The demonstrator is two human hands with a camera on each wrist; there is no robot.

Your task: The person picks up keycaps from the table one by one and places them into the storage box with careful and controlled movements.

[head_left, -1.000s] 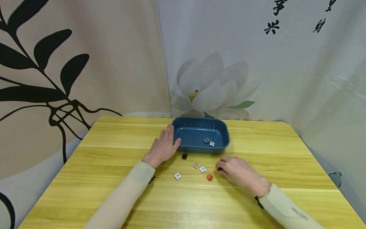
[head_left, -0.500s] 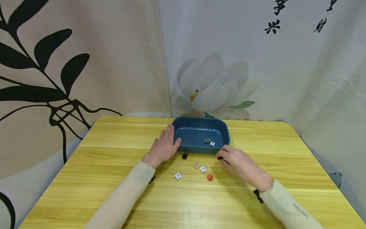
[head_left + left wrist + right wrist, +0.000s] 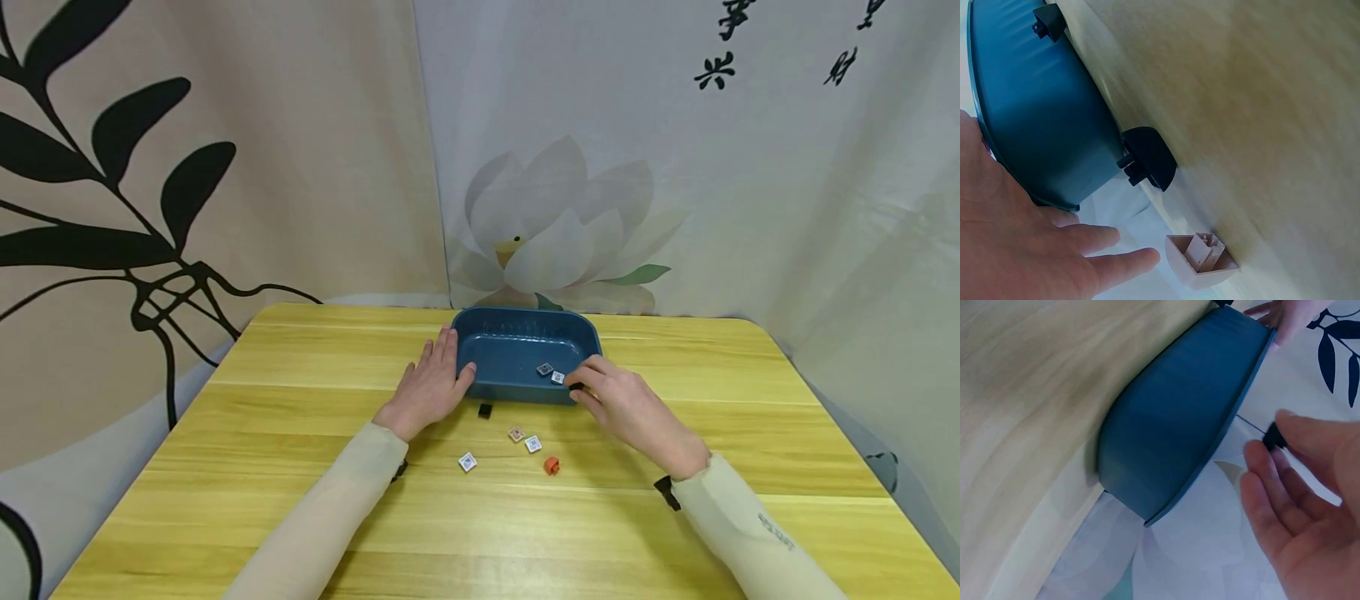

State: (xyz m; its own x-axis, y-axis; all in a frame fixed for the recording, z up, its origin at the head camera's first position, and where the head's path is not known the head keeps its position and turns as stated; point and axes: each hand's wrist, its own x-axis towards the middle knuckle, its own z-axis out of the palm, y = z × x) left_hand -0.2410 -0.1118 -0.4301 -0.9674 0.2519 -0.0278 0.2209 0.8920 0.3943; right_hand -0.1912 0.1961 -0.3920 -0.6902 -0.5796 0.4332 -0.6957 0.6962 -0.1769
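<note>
My right hand (image 3: 626, 408) pinches a small black keycap (image 3: 1272, 436) between thumb and fingertips, raised above the near right rim of a dark blue tray (image 3: 510, 392). My left hand (image 3: 427, 387) lies with fingers extended against the tray's left side. Inside the tray sit a grey keycap (image 3: 544, 368) and a white keycap (image 3: 558, 378). On the table before it lie a black keycap (image 3: 485, 411), a pinkish keycap (image 3: 516, 434), two white keycaps (image 3: 533, 444) and an orange piece (image 3: 552, 466). Stems show on the underside of a pale keycap (image 3: 1200, 262) in the left wrist view.
The wooden table (image 3: 337, 350) reaches back to a printed curtain (image 3: 337, 150) just behind the tray. The loose pieces are spread between the two forearms, near the tray's front wall.
My right hand has lifted the black keycap from the table area and moved it up and away from me to the tray's near right rim. The left hand has stayed put.
</note>
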